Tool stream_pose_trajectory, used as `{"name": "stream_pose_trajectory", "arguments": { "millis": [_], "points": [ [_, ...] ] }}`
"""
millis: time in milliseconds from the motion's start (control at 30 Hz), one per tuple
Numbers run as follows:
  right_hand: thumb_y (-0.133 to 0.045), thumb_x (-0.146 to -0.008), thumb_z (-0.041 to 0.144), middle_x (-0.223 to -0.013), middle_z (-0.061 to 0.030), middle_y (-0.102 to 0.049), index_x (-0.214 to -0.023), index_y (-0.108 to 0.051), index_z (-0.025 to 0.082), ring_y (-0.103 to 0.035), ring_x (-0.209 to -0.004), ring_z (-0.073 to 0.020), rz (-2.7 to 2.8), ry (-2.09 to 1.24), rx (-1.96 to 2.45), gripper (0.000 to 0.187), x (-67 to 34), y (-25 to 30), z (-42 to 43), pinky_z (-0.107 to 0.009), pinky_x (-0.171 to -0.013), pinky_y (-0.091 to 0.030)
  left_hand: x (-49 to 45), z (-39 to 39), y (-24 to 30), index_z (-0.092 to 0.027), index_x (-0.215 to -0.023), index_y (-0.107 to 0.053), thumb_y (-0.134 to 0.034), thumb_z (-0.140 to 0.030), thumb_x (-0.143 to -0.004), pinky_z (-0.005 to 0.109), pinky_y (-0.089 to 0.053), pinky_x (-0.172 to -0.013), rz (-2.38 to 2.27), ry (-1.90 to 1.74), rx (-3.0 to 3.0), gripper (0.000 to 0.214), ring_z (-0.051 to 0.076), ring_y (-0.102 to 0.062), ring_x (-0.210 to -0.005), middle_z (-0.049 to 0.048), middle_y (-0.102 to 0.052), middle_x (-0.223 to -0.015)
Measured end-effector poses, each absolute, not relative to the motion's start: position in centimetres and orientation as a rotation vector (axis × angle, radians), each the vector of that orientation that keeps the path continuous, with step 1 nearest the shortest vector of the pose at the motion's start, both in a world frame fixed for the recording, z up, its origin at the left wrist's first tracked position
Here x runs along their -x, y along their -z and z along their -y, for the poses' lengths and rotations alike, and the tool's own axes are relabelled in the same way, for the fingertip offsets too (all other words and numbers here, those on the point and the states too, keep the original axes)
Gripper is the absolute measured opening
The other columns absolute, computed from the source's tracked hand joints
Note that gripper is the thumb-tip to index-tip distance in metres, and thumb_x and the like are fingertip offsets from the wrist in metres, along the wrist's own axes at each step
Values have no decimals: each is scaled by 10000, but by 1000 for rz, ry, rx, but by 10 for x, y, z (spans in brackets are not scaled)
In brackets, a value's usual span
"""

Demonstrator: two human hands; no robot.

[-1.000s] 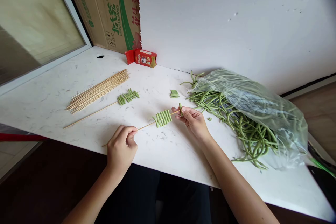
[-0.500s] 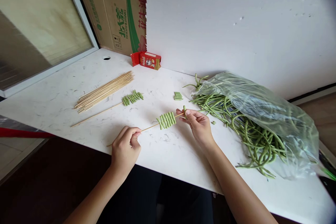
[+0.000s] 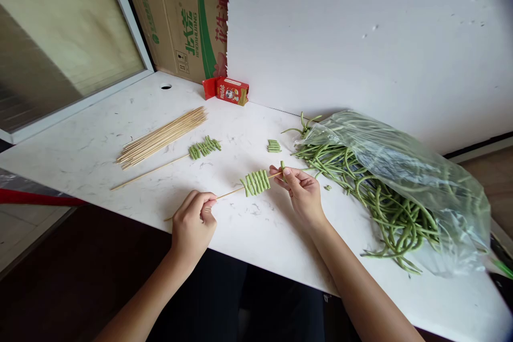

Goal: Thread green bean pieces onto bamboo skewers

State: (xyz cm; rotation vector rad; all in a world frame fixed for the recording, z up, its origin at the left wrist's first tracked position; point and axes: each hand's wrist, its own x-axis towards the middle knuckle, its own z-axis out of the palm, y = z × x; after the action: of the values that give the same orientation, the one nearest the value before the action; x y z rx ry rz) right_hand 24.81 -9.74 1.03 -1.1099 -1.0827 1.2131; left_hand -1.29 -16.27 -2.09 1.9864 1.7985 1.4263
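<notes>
My left hand (image 3: 194, 223) pinches the lower end of a thin bamboo skewer (image 3: 228, 192) that slants up to the right above the white marble counter (image 3: 256, 230). Several short green bean pieces (image 3: 255, 181) are threaded side by side on its middle. At the skewer's tip, my right hand (image 3: 301, 191) pinches one more short bean piece (image 3: 282, 166). A small stack of cut bean pieces (image 3: 273, 145) lies just beyond the tip.
A finished bean skewer (image 3: 168, 162) and a bundle of bare skewers (image 3: 162, 136) lie at the left. A clear plastic bag of long green beans (image 3: 385, 181) spreads at the right. A small red carton (image 3: 226, 90) and a cardboard box (image 3: 184, 16) stand at the back.
The view has shifted slightly. Both hands keep their grip, and the right hand stays at the skewer's tip with its bean piece.
</notes>
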Motion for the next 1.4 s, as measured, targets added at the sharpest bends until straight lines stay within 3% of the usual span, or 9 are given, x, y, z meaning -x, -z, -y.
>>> {"name": "stream_pose_trajectory", "arguments": {
  "millis": [267, 567, 667, 867, 1067, 1167, 1233, 1400],
  "points": [
    [-800, -896, 527, -1076, -88, -828, -962, -823, 245, -689, -1295, -313, 1080, -1241, 1076, 290, -241, -10, 100, -446, -1046, -597, 14, 163, 22, -209, -920, -698, -544, -30, -930, 246, -548, -720, -1804, -1421, -1997, 236, 160, -705, -802, 25, -728, -868],
    [-839, -836, 565, -1027, -78, -822, -825, -802, 242, -757, -1080, -315, 1111, -1277, 1144, 326, -229, -4, 103, -463, -992, -599, 13, 164, 20, -211, -922, -699, -541, -60, -963, 243, -558, -724, -1777, -1435, -2011, 222, 159, -707, -804, 26, -728, -863],
    [-836, -832, 587, -1101, -82, -819, -905, -828, 238, -756, -1096, -313, 1087, -1318, 1140, 356, -234, -5, 101, -460, -1016, -595, 13, 163, 20, -209, -934, -701, -541, -68, -971, 246, -561, -734, -1760, -1443, -2004, 216, 159, -710, -818, 29, -730, -872],
    [-571, -933, 770, -1104, -145, -819, -1046, -815, 193, -756, -1137, -337, 952, -1312, 1122, 637, -250, -17, 92, -470, -981, -620, 13, 163, 19, -207, -932, -697, -543, -71, -975, 246, -555, -725, -1749, -1460, -1988, 210, 154, -703, -817, 29, -726, -881],
    [-646, -962, 601, -1079, -120, -802, -1102, -776, 222, -743, -1087, -320, 1253, -850, 1298, 424, -273, -17, 65, -470, -860, -628, 13, 163, 19, -211, -950, -694, -540, -97, -988, 260, -553, -738, -1750, -1472, -1982, 195, 166, -706, -823, 39, -729, -891],
    [-661, -969, 429, -1144, -133, -763, -1132, -785, 227, -653, -1131, -339, 1656, -419, 1456, 288, -283, -13, 43, -493, -884, -589, 13, 162, 20, -213, -945, -691, -538, -102, -992, 262, -542, -733, -1750, -1486, -1989, 194, 168, -704, -818, 40, -730, -890],
    [-643, -971, 321, -1165, -147, -735, -1152, -788, 214, -592, -1143, -352, 1904, -168, 1466, 256, -286, -10, 28, -536, -984, -534, 13, 162, 20, -213, -949, -687, -535, -110, -999, 264, -539, -740, -1749, -1494, -1993, 191, 169, -704, -821, 43, -730, -894],
    [-602, -993, 233, -1140, -145, -720, -1141, -802, 223, -556, -1087, -344, 2222, 48, 1491, 250, -283, -3, -2, -512, -978, -497, 13, 161, 20, -215, -954, -679, -529, -123, -1010, 269, -533, -749, -1741, -1492, -1987, 185, 172, -700, -826, 40, -722, -889]
  ]
}}
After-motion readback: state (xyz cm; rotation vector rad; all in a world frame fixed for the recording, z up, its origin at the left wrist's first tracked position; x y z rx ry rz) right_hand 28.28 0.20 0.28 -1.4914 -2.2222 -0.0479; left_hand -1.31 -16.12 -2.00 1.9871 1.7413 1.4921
